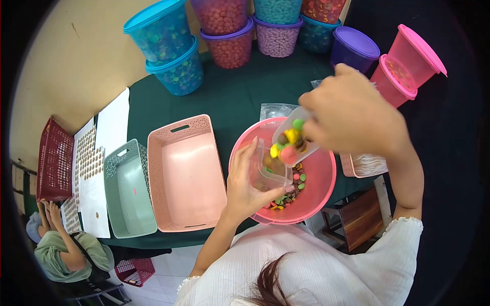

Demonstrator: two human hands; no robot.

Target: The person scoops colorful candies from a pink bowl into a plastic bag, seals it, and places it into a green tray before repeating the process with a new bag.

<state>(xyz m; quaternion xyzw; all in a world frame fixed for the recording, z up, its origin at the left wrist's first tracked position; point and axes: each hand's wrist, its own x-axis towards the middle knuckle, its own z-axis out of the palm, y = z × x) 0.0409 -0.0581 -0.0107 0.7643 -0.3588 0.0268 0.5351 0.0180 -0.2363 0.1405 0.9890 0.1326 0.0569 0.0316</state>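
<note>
My left hand [242,186] holds a clear plastic container [261,176] tilted over a pink tub [324,176]. From the right, my right hand [352,115] grips a small clear scoop [309,148] and tips it toward the container's mouth. Colourful button-shaped candies [290,140] in yellow, green, pink and brown lie in the scoop. Some green and brown shows through the container's wall, partly blurred. At the bottom of the tub are more loose candies [293,191] of the same kind.
Left of the tub stand a pink basket [186,176] and a green basket [130,191]. Lidded tubs [227,48] line the back. A pink basket with white sticks [367,166] is at right. Another person [71,250] sits at far left near a red basket [55,163].
</note>
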